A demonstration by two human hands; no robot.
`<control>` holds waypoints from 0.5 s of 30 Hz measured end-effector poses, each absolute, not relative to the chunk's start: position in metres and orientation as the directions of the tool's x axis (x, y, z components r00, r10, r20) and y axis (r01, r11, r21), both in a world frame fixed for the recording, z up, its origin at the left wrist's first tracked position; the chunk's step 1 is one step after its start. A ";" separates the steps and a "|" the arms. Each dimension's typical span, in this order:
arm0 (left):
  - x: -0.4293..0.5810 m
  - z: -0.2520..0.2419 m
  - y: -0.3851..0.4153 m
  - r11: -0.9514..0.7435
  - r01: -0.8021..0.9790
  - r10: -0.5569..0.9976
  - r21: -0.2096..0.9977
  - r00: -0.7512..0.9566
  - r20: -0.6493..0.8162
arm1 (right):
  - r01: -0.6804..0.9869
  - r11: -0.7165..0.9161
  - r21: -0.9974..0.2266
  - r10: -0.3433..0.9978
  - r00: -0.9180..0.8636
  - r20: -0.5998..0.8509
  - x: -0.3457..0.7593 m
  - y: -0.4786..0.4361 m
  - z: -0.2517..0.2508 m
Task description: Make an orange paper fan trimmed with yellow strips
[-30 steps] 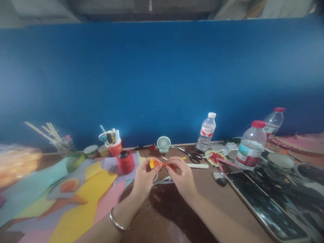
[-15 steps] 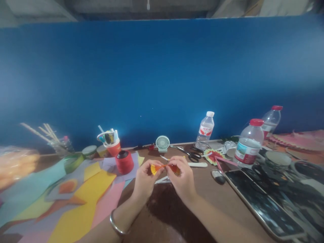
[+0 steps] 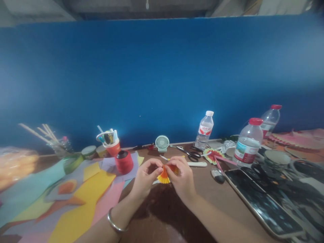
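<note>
A small pleated paper fan, orange with a yellow outer edge, is pinched between my two hands above the brown table. My left hand, with a silver bangle on its wrist, grips it with thumb and forefinger near the gathered top. On the other side, my right hand is closed around its right part, where more orange folds show between the fingers. The pleats spread downward between the hands. Partly hidden behind them lie white strips on the table.
Coloured paper sheets cover the left side, beside a red thread spool and a cup of pens. Scissors, a small fan and a water bottle stand or lie behind. A phone lies right.
The left part of the pleated paper has swung down and fanned out between my hands; before, it pointed sideways, bunched in the left fingers. Both hands stay in nearly the same place.
</note>
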State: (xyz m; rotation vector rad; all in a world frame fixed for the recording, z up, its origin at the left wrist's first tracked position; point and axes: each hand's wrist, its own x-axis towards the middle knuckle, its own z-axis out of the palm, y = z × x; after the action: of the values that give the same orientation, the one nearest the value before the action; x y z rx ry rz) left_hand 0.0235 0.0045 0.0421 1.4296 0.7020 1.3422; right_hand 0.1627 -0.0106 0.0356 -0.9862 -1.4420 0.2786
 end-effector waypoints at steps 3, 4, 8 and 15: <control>0.023 0.038 0.009 -0.253 -0.243 0.914 0.937 0.257 0.314 | 0.403 0.604 -0.687 0.691 0.165 0.704 0.163 -0.013 0.035; 0.023 0.037 0.011 -0.235 -0.248 0.915 0.940 0.269 0.300 | 0.408 0.604 -0.685 0.689 0.165 0.705 0.163 -0.013 0.034; 0.021 0.037 0.013 -0.189 -0.275 0.921 0.943 0.283 0.267 | 0.435 0.590 -0.681 0.685 0.177 0.706 0.164 -0.013 0.033; 0.020 0.043 0.011 -0.170 -0.325 0.932 0.930 0.254 0.259 | 0.403 0.662 -0.632 0.657 0.095 0.748 0.163 -0.013 0.034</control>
State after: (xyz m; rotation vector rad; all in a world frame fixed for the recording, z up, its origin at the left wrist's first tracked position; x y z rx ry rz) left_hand 0.0198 0.0107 0.0435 1.2610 0.6573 1.2672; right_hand 0.1629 -0.0131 0.0340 -0.9152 -1.5267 0.2337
